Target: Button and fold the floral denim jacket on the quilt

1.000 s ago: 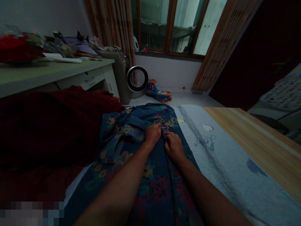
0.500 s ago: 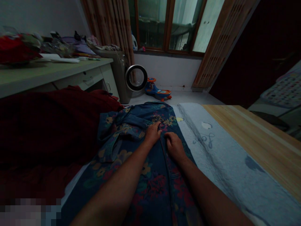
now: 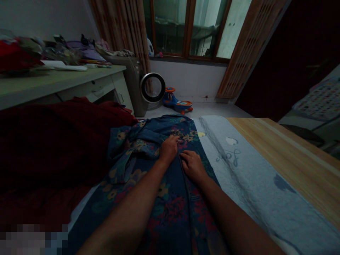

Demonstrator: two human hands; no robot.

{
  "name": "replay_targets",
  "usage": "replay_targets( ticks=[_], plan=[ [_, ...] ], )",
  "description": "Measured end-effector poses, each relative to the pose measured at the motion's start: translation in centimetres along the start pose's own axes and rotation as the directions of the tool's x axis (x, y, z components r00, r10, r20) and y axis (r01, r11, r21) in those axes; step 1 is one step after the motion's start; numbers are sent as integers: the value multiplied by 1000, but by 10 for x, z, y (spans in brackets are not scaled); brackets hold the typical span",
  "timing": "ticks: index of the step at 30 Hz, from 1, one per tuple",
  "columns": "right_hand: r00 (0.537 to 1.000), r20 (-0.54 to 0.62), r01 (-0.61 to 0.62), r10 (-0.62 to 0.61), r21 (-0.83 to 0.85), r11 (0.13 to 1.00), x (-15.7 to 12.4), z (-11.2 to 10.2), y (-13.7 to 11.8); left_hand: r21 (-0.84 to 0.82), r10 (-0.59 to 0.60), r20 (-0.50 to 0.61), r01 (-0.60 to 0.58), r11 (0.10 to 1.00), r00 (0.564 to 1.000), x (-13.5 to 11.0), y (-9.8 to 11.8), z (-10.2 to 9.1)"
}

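Observation:
A dark blue garment with printed flowers (image 3: 174,209) is spread lengthwise in front of me, a long edge or seam running down its front. One sleeve (image 3: 124,166) lies bent across its left side. My left hand (image 3: 169,148) rests on the upper part of the cloth, left of the seam, its fingers stretched forward. Just right of and nearer than it, my right hand (image 3: 193,165) touches the garment, palm down, fingers reaching left to the seam with the thumb apart. Whatever is under the fingertips is hidden.
Dark red cloth (image 3: 58,141) is heaped at the left. Under the garment lies a pale grey patterned cover (image 3: 239,191), beside a wood-grain surface (image 3: 265,141). Beyond are a cluttered counter (image 3: 106,72), a washing machine with its door (image 3: 153,88) open, and a ride-on toy (image 3: 176,102).
My right hand has shifted left and its fingers have straightened out toward the seam. My left hand has moved slightly left, its fingers flatter on the cloth. The view has drifted a little.

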State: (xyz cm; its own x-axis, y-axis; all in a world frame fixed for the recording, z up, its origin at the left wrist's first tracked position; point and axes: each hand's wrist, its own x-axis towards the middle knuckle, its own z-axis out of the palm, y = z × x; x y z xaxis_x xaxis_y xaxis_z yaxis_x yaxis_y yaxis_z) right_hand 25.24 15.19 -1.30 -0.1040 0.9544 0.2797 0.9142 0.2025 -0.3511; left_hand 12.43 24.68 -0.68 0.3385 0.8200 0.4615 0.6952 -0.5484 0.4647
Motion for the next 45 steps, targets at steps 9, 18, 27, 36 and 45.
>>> replay_targets(
  ticks=[9, 18, 27, 36, 45],
  plan=[
    [998, 12, -58, 61, -163, 985, -2, -5, -10, -18, 158, 243, -158, 987, 957, -10, -6, 9],
    [996, 69, -32, 52, -264, 964, -13, -6, -23, 81, 139, 261, -165, 983, 955, -14, 3, 10],
    [982, 184, 33, -44, 60, 998, -49, -45, -22, 87, 165, 279, -196, 977, 946, -18, 10, 1],
    [998, 30, -54, 56, -68, 996, -114, -35, -24, 141, 65, 390, -130, 981, 918, -29, 41, -8],
    [975, -199, -97, 101, 33, 995, -110, -30, 10, 54, 148, 457, -193, 980, 877, -141, 108, -52]
  ],
)
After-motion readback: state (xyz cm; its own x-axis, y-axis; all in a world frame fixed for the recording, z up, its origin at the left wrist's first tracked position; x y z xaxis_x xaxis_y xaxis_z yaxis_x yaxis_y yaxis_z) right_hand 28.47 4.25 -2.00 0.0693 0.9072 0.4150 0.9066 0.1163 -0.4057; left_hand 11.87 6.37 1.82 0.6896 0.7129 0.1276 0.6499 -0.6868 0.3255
